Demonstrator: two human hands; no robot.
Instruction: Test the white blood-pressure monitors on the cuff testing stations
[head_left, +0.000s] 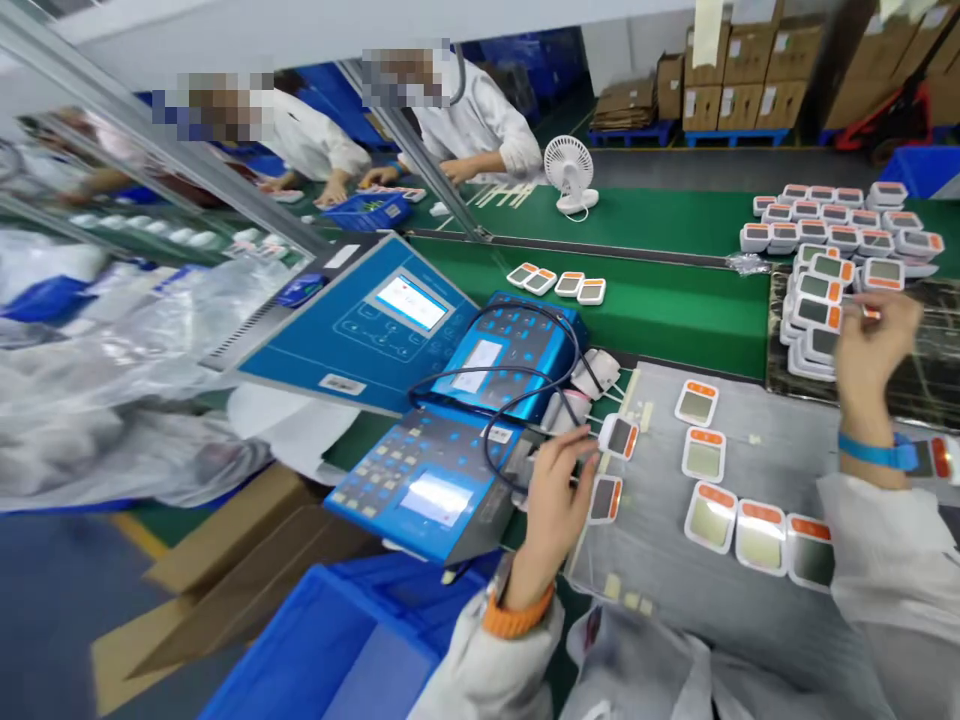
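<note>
From my remote view, the right hand (874,352), wearing a blue wristband (877,452), pinches a small white-and-orange piece (870,312) between its fingertips, just beside a heap of white rounded-rectangle devices with orange strips (817,310) on a dark tray (922,380). The left hand (551,510), wearing an orange watch strap (517,612), has its fingers (562,465) loosely spread right by a matching device (619,437). More devices (705,515) lie on a clear plastic sheet (750,450), beside blue electronic test units (510,340) looped with a black cable (517,368).
</note>
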